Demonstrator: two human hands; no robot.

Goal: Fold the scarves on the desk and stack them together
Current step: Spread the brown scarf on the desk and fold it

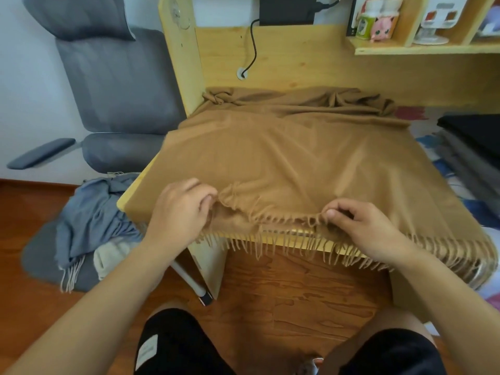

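- Brown scarf (297, 152): spread flat over most of the wooden counter (130, 197); far end bunched in wrinkles against the counter's back panel; near fringed end folded back onto itself, a second row of fringe hanging over the counter's front edge.
- Left hand (180, 209): at the scarf's near left portion; fingers curled, pinching the folded fringed edge where the cloth puckers.
- Right hand (359, 228): at the scarf's near edge, right of the left hand; thumb and fingertips pinching strands of the upper fringe.
- Blue-grey scarf (92, 220): crumpled heap with pale fringe, left of the brown scarf and below counter level, lying on a grey pad on the floor.
- Cream cloth (111, 257): tucked under the blue-grey scarf's near side.
- Grey office chair (113, 85): left of the brown scarf, beyond the counter's side panel.
- Black cable (253, 47): behind the brown scarf, running down the back panel into a round grommet.
- Shelf (422, 48): above and right of the brown scarf, holding small bottles and a pink figure.
- Dark folded fabrics (470, 133): right of the brown scarf, stacked; whether they are scarves cannot be told.
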